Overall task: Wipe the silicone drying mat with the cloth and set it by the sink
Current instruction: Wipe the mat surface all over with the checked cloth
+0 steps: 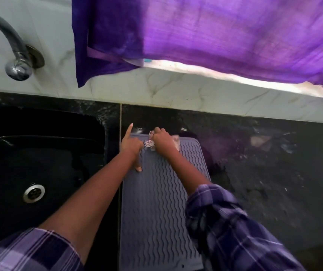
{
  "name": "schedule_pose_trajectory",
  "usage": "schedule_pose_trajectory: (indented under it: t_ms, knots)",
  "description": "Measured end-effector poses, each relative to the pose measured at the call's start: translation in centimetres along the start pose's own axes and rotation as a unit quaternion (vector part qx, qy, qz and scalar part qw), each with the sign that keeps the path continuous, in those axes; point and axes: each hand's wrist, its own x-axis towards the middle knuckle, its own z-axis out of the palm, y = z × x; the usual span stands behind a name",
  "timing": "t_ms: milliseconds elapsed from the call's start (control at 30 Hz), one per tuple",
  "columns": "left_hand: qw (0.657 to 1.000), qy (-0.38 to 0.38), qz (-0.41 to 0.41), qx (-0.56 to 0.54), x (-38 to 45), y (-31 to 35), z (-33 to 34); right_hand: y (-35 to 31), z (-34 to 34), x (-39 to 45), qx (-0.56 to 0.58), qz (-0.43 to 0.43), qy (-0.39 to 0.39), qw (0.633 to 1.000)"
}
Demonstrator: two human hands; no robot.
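Observation:
A grey silicone drying mat (156, 202) with wavy ridges lies flat on the black counter, just right of the sink. My right hand (163, 138) is closed on a small pale cloth (151, 142) and presses it on the mat's far edge. Most of the cloth is hidden under the hand. My left hand (132, 145) rests on the mat's far left corner, fingers spread, index finger pointing away and thumb lying on the ridges.
A black sink (39, 153) with a metal drain (33, 193) is at the left, with a chrome tap (17, 63) on the wall above. A purple curtain (205, 36) hangs over the window ledge. The wet black counter (264, 163) stretches right.

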Motion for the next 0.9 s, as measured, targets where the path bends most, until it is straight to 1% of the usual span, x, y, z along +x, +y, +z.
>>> schedule_pose_trajectory:
  t_ms: [100,167,200,267,333,367,400,467,500,567,633,700,800,900]
  knots:
    - [1.000,0.001,0.000,-0.014,0.0,-0.3,0.1,-0.9,2.5,-3.9,0.009,-0.004,0.033,0.999]
    - [1.000,-0.009,0.001,-0.016,-0.1,-0.3,0.3,-1.0,3.3,-7.9,0.034,-0.034,0.032,0.998]
    - [1.000,-0.006,0.000,-0.016,-0.2,-0.3,0.3,-1.1,3.2,-9.9,0.047,-0.054,0.012,0.997]
    - [1.000,0.000,-0.003,-0.011,-0.3,-0.2,0.4,-0.9,2.4,-11.2,0.053,-0.072,-0.057,0.994]
    - [1.000,0.008,-0.007,-0.016,-0.4,0.0,0.9,-0.3,-0.3,-9.3,0.080,-0.048,-0.123,0.988]
    - [1.000,0.014,-0.009,-0.023,-0.5,0.0,1.0,0.1,-1.7,-7.6,0.088,-0.027,-0.136,0.986]
    - [0.999,0.019,-0.013,-0.028,-0.6,0.0,1.2,0.5,-2.6,-6.0,0.098,-0.009,-0.121,0.988]
    - [0.999,0.025,-0.022,-0.027,-0.6,0.0,1.5,0.4,-3.0,-3.6,0.087,0.009,-0.037,0.995]
    - [0.999,0.027,-0.025,-0.021,-0.7,0.1,1.7,-0.2,-2.3,-3.3,0.065,0.008,-0.010,0.998]
    - [0.999,0.030,-0.031,-0.004,-0.9,0.3,1.8,-2.0,0.1,-4.6,0.029,-0.002,0.012,1.000]
    - [0.999,0.040,-0.036,0.009,-0.9,0.2,2.0,-3.0,2.0,-7.4,0.028,-0.010,0.039,0.999]
    - [0.998,0.040,-0.037,0.020,-1.1,0.1,2.2,-2.5,3.1,-10.5,0.039,-0.044,0.042,0.997]
    - [0.998,0.046,-0.039,0.027,-1.5,0.6,2.1,-2.3,4.2,-15.3,0.033,-0.093,0.007,0.995]
    - [0.998,0.036,-0.035,0.045,-3.1,1.6,1.8,-2.6,3.8,-15.7,0.034,-0.082,-0.009,0.996]
